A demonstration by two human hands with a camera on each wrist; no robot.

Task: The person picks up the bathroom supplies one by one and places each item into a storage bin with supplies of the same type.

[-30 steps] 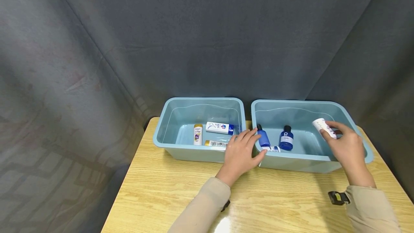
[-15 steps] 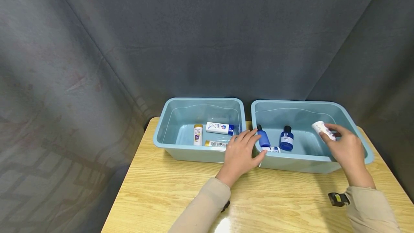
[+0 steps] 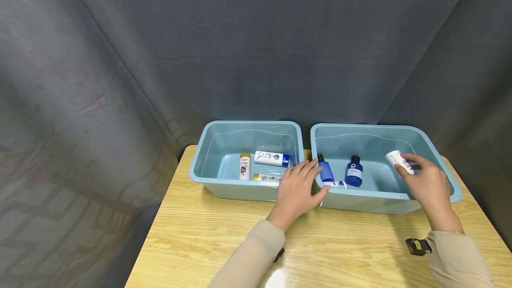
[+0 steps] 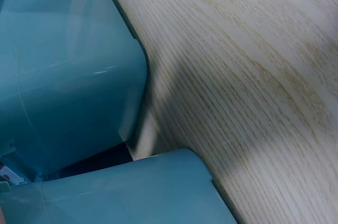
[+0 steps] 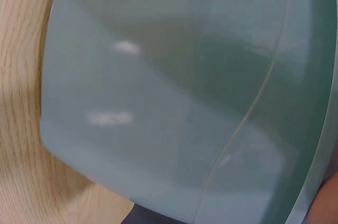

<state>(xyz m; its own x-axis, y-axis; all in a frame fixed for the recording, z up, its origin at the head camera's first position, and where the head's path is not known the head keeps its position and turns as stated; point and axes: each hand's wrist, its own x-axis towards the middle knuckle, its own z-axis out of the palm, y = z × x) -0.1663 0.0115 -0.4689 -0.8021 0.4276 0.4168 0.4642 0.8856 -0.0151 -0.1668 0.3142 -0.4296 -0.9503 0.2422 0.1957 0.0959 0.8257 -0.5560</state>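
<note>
My right hand (image 3: 430, 185) grips a small white bottle (image 3: 397, 159) with purple print. It holds the bottle tilted over the right end of the right blue bin (image 3: 368, 129). My left hand (image 3: 297, 188), fingers spread and slightly bent, lies across the gap between the two bins. Its fingertips are near a blue bottle (image 3: 326, 171) with a dark cap at the right bin's left end. Just below that bottle lies a white-and-blue item (image 3: 339, 184), partly hidden by the rim. A dark blue bottle (image 3: 354, 173) with a pale label lies farther right.
The left blue bin (image 3: 252, 123) holds a white tube (image 3: 269, 158) with a blue cap, a yellow-capped white bottle (image 3: 245, 169) and another yellow-capped item (image 3: 266, 178). Both bins stand on a wooden table (image 3: 208, 234) before a grey curtain (image 3: 256, 48).
The white bottle in my right hand has turned and dipped slightly. My left hand and the contents of both bins have kept their places.
</note>
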